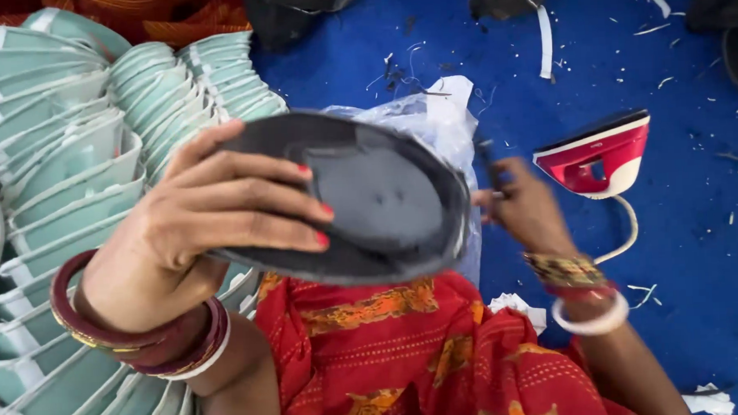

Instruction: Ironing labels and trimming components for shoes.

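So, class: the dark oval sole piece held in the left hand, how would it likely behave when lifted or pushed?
The dark sole piece probably feels light: the left hand holds it up alone by one end. It seems fairly stiff, since the free end does not droop. Its thin, shallow shape would likely slide rather than roll.

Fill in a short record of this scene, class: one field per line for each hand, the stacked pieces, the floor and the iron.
Left hand: grips a dark oval sole piece, fingers over its top.
Right hand: blurred, pinching a thin dark tool at the piece's edge.
Stacks: pale green shoe pieces, in rows at left.
Floor: blue mat strewn with white scraps.
Iron: red and white, on the mat.
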